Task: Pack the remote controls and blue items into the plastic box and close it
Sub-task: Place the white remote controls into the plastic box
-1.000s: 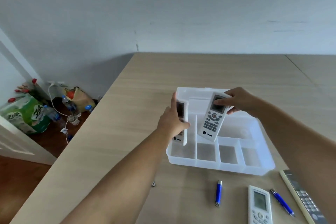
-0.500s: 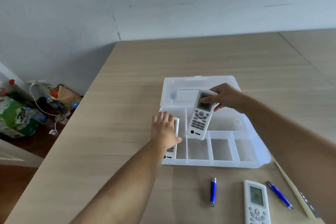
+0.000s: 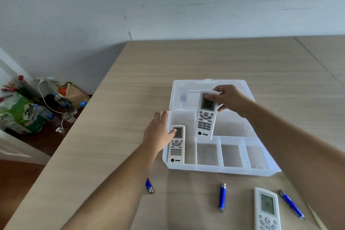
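**One remote laid flat in the box, a second held above it**

The clear plastic box sits open on the wooden table, its lid folded back flat toward the wall. A white remote now lies face up in the long left compartment, screen toward the far side. Half a second ago the left hand covered most of it; now the hand has slid off to the left, fingers spread loosely, with only the thumb tip touching the remote's screen corner. A second before, that same remote stood on edge in the hand's grasp, so the hand has since let it go.

The right hand pinches a second white remote by its top end, thumb on the face above the screen and fingers behind. The remote hangs tilted, its lower end over the dividing wall between the large rear compartment and the small front ones. Its position over the box has changed little across the frames.

On the table in front of the box lie a short blue item with a metal end, partly hidden by the left forearm, a blue stick with a metal cap, a third white remote and a blue pen. The three small front compartments hold nothing.
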### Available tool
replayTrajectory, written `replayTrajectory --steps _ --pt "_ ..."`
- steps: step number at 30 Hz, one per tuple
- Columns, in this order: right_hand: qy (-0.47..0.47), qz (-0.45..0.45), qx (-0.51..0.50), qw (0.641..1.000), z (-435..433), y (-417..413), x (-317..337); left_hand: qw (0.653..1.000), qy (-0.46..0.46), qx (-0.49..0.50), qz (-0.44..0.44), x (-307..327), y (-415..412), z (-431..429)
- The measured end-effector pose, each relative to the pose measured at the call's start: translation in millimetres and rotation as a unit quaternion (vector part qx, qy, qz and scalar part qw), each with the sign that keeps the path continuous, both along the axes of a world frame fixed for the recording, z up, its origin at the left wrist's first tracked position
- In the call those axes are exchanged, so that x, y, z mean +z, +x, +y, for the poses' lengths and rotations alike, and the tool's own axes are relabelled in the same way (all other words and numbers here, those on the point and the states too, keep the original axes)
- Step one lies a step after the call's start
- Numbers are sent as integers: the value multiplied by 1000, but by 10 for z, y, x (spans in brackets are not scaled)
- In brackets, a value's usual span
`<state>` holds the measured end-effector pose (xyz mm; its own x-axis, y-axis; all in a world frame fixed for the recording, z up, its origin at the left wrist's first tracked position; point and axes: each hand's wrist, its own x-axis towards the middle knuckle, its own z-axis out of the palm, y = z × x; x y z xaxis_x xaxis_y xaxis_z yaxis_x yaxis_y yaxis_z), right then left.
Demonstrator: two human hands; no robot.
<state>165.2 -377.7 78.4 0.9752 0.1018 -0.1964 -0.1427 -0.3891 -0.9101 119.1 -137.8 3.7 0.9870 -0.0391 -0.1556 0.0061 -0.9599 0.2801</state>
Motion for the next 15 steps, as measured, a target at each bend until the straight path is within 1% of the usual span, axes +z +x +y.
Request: replayTrajectory --steps 1,2,3,4,5,9,13,15 --pt "-9 -15 0 1000 120 3 15 995 -64 68 42 60 -29 93" --pt "-13 -26 -9 1000 165 23 12 979 -132 117 104 94 -14 103" --pt "-17 -31 -13 999 257 48 -12 954 -190 151 175 111 -24 143" --pt "-23 -31 -14 999 355 64 -53 935 -219 158 230 126 -54 165" --pt "-30 -25 -14 999 418 68 -105 930 -223 150 251 150 -78 142" --pt "-51 9 -7 999 654 2 -335 952 -198 115 203 178 -124 35" --pt "-111 67 -4 992 849 -133 -583 951 -203 107 205 188 -85 25" --pt "-123 92 -8 988 930 -156 -693 955 -193 98 201 174 -55 42"
